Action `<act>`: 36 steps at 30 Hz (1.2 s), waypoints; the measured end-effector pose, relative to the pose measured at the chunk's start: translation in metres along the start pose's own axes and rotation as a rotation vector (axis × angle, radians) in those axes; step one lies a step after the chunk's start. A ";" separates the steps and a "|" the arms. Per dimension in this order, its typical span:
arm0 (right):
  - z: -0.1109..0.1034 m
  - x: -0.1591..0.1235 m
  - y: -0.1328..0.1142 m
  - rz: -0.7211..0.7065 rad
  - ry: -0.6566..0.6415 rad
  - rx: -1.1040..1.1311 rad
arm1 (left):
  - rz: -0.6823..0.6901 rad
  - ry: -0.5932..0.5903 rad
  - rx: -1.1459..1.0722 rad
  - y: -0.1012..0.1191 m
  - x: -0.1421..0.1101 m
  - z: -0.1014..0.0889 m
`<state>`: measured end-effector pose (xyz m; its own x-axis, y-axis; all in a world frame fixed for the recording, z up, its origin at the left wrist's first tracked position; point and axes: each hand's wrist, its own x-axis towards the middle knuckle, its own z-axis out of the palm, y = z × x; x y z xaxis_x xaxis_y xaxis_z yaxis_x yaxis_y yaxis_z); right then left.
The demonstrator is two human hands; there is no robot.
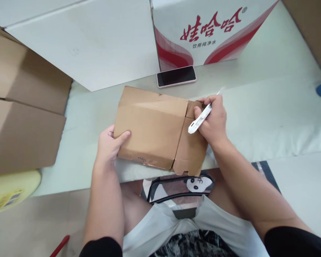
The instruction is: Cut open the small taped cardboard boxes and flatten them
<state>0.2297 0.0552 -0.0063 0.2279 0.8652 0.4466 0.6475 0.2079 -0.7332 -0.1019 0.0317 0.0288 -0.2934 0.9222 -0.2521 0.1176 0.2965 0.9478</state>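
A flattened brown cardboard box (152,125) lies on the white surface in front of me, its near edge hanging over the surface's front. My left hand (109,142) grips the box's left edge, thumb on top. My right hand (212,119) rests on the box's right flap, fingers closed round a white utility knife (200,119). The knife's blade end points away towards the upper right.
A phone (176,75) lies screen up behind the box. A white carton with red lettering (203,32) stands at the back. Large white boards (91,39) lean at the back left. Brown cartons (21,103) are stacked at the left. A yellow object (10,189) sits lower left.
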 end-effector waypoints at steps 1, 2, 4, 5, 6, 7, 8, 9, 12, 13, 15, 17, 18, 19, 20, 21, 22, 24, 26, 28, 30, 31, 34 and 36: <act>0.000 -0.001 0.000 -0.036 0.040 -0.008 | -0.003 0.003 0.002 0.000 0.001 0.000; 0.000 -0.002 0.000 -0.069 0.072 -0.021 | -0.005 0.004 0.005 -0.001 0.002 0.001; 0.001 -0.003 -0.001 -0.115 0.085 -0.046 | -0.001 0.012 0.005 -0.002 0.003 0.002; 0.002 -0.003 -0.001 -0.116 0.067 -0.052 | 0.001 0.015 0.003 -0.002 0.004 0.003; 0.003 -0.003 -0.001 -0.102 0.039 -0.050 | 0.004 0.020 0.000 -0.002 0.004 0.003; 0.004 -0.003 0.000 -0.077 0.011 -0.044 | 0.006 0.024 0.000 -0.002 0.004 0.003; 0.005 -0.003 0.000 -0.048 -0.011 -0.036 | 0.005 0.026 0.000 -0.001 0.003 0.004; 0.005 -0.002 0.000 -0.024 -0.026 -0.028 | 0.005 0.026 0.002 -0.001 0.003 0.004; 0.003 -0.003 0.001 -0.021 -0.017 0.013 | 0.011 0.025 0.011 0.001 0.002 0.003; 0.002 -0.003 0.000 -0.038 0.014 0.034 | 0.013 0.024 0.013 0.002 0.001 0.003; 0.001 -0.005 0.000 -0.081 0.099 0.073 | 0.014 0.031 0.009 0.003 0.001 0.002; 0.000 -0.006 -0.001 -0.124 0.167 0.099 | 0.008 0.047 -0.012 0.003 0.000 0.003; 0.000 -0.006 -0.001 -0.143 0.182 0.112 | 0.007 0.059 -0.026 0.004 0.000 0.003; 0.000 -0.006 -0.001 -0.158 0.187 0.128 | 0.008 0.075 -0.041 0.004 0.000 0.003; 0.000 -0.006 0.000 -0.167 0.186 0.147 | 0.012 0.092 -0.055 0.004 0.000 0.003; -0.001 -0.005 0.001 -0.169 0.179 0.164 | 0.020 0.113 -0.068 0.004 0.000 0.003; -0.001 -0.004 0.004 -0.160 0.169 0.178 | 0.030 0.135 -0.078 0.004 0.001 0.002; 0.001 -0.003 0.010 -0.100 0.145 0.205 | 0.054 0.185 -0.098 0.003 0.003 0.000; 0.004 -0.003 0.016 0.002 0.101 0.266 | 0.082 0.258 -0.142 0.002 0.007 -0.002; 0.009 -0.003 0.021 0.095 0.027 0.354 | 0.103 0.331 -0.200 0.000 0.011 -0.005; 0.012 -0.003 0.022 0.155 -0.053 0.422 | 0.095 0.375 -0.236 -0.002 0.014 -0.006; 0.013 -0.004 0.021 0.176 -0.083 0.438 | 0.081 0.382 -0.238 -0.003 0.015 -0.007; 0.013 -0.004 0.014 0.217 -0.130 0.458 | 0.029 0.358 -0.212 -0.002 0.014 -0.007; 0.011 -0.004 0.009 0.240 -0.148 0.482 | 0.002 0.316 -0.197 -0.001 0.012 -0.007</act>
<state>0.2266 0.0592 -0.0206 0.2007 0.9616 0.1871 0.1761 0.1524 -0.9725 -0.1116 0.0405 0.0265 -0.5755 0.7912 -0.2067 -0.0577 0.2129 0.9754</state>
